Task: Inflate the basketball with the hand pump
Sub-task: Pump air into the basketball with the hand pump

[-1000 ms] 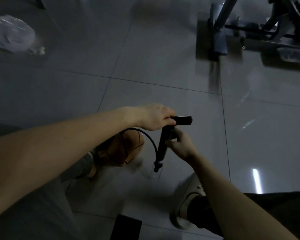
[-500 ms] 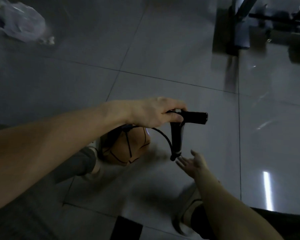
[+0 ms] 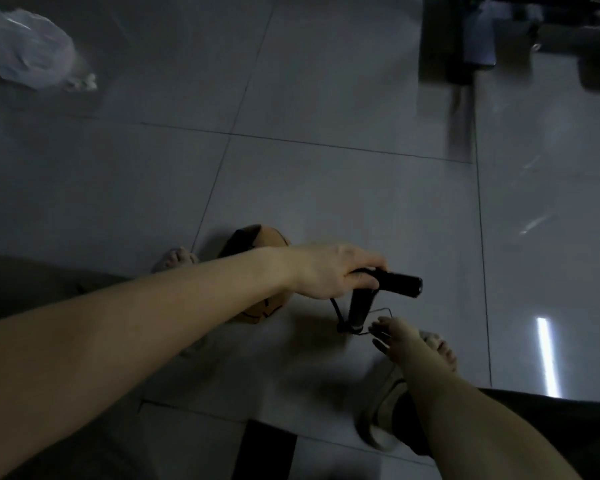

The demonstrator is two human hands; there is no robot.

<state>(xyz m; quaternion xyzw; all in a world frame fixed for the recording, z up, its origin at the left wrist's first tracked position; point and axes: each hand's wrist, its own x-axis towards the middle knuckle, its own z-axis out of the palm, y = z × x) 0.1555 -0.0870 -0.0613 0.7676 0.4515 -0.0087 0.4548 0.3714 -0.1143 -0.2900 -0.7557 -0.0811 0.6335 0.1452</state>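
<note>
No writing legible. One basketball (image 3: 257, 239) on the floor (image 3: 326, 188) behind your left forearm; one hand pump (image 3: 364, 299), handle clenched in your left hand (image 3: 329, 271). Right hand (image 3: 395, 339) grip released, fingers spread by pump base.

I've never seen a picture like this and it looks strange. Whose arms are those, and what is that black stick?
The camera sits on a person's head and looks down, so you see that person's own arms. The left hand grips the handle of a black hand pump. The right hand is open beside the pump's bottom end, holding nothing. A thin hose runs from the pump. Behind the left arm an orange basketball rests on the grey tiled floor. A crumpled plastic bag lies far off.
</note>
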